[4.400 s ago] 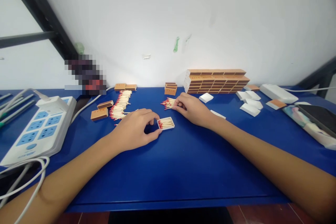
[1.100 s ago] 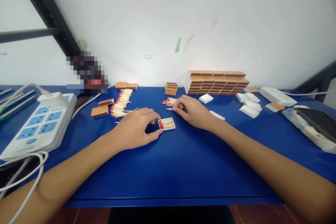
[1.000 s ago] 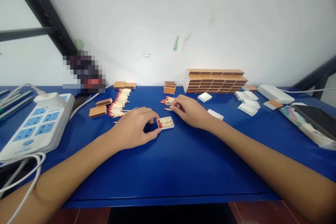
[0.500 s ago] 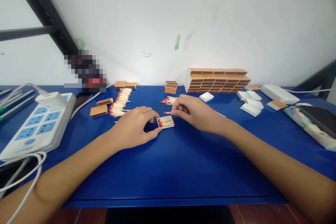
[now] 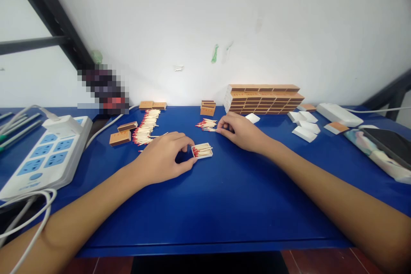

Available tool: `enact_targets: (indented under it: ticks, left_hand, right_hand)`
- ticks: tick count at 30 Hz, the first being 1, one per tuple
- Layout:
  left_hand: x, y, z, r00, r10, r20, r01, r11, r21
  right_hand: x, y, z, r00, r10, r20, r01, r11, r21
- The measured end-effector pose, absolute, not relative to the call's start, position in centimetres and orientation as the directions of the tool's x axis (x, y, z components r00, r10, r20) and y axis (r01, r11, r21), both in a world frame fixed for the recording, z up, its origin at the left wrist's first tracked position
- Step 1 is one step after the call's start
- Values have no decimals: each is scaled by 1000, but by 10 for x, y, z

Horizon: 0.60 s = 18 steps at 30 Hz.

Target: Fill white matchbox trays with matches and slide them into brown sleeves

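My left hand has its thumb and fingers closed on the left end of a small white matchbox tray lying on the blue table. Inside the tray are several matches, red heads to the left. My right hand is beyond the tray, thumb and index finger pinched at the plain ends of a small pile of matches. One match end appears to be between those fingertips. A longer heap of matches spreads out beyond my left hand.
Stacked matchboxes stand against the wall. More matchboxes lie at the left. White trays and a phone are on the right. A power strip with white cables is on the left.
My right hand has moved away from above the tray to the small match pile behind it. The match it held is no longer seen above the tray. My left hand stays in place.
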State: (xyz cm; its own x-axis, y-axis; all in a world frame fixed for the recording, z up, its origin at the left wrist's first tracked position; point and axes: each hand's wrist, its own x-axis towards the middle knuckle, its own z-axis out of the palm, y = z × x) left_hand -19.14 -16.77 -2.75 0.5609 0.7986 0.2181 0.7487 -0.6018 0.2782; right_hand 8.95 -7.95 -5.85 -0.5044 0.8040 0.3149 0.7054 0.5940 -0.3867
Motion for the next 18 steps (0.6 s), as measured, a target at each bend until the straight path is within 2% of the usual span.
enact_targets:
  ticks: [13, 18]
  left_hand:
    - [-191, -170, -26, 563, 804, 191, 756, -594, 273]
    - [-192, -170, -26, 566, 798, 206, 753, -602, 265]
  right_hand:
    - [89, -85, -54, -512, 828, 228, 734, 560, -385]
    - [83, -88, -54, -537, 798, 272, 689, 601, -404]
